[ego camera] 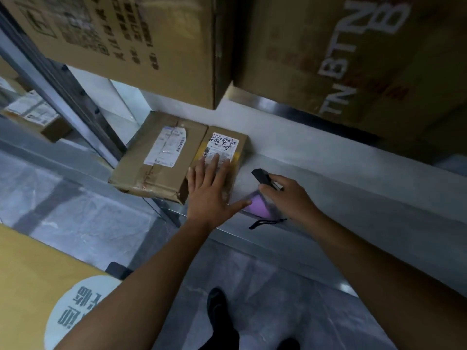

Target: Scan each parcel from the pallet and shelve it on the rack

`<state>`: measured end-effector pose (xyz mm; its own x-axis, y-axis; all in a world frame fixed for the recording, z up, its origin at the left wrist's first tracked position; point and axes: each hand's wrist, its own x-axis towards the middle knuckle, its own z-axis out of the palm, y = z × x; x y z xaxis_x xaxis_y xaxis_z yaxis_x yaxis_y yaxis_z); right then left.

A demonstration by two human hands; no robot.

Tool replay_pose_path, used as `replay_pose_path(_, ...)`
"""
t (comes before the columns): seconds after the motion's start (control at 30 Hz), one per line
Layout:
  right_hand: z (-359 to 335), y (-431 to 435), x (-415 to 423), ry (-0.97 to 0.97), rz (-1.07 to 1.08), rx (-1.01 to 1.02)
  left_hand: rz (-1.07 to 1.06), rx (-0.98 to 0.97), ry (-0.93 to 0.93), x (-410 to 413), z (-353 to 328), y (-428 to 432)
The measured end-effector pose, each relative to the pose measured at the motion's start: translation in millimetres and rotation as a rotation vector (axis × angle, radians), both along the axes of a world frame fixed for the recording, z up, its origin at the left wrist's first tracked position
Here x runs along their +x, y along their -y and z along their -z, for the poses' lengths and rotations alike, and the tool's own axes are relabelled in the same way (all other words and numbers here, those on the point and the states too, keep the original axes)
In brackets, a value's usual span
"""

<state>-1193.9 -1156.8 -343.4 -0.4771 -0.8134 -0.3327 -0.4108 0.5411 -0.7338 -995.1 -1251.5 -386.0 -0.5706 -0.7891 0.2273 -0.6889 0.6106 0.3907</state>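
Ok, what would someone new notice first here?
The left hand lies flat on a small labelled parcel on the shelf. Just right of it, the right hand grips a scanner with a purple screen. Big cardboard boxes fill the level above.

matt brown cardboard parcel (222, 157) with white paper label (221, 150); smooth grey metal shelf (328, 173); glossy floor (252, 274)

Head view, downward, close to rack (328, 173)
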Motion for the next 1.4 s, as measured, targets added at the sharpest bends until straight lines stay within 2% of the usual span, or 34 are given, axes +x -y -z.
replay_pose_path(0.23, -24.7, -141.7, -37.0, 0.063, 0.175, -0.106, 0.176, -0.018, -0.037, -38.3, -34.5, -43.8)
replay_pose_path(0.4, -55.8, -301.2, -55.8, 0.007, 0.376, -0.207, 0.561, 0.014, -0.061, -111.1, -53.7, -143.0)
replay_pose_path(0.67, -94.6, -620.3, -36.2, -0.206, 0.803, -0.253, 1.122, 0.090, -0.080, -216.1, -90.2, -435.8)
replay_pose_path(0.77, -107.1, -736.6, -12.4, -0.285, 0.945, -0.197, 1.298, 0.070, -0.100, -241.1, -105.6, -554.8)
replay_pose_path(0.93, -120.7, -904.6, 43.9, -0.361, 1.254, -0.037, 1.572, 0.153, -0.131, -256.1, -124.4, -735.1)
replay_pose_path(1.17, -123.8, -1067.1, 119.8, -0.356, 1.608, -0.035, 1.975, 0.239, -0.141, -275.8, -122.8, -930.4)
replay_pose_path(1.23, -119.8, -1106.4, 130.3, -0.352, 1.701, -0.040, 2.011, 0.308, -0.114, -284.0, -115.7, -980.6)
replay_pose_path(1.4, -102.8, -1203.8, 125.1, -0.391, 1.843, -0.011, 2.047, 0.462, 0.096, -310.8, -91.0, -1105.5)
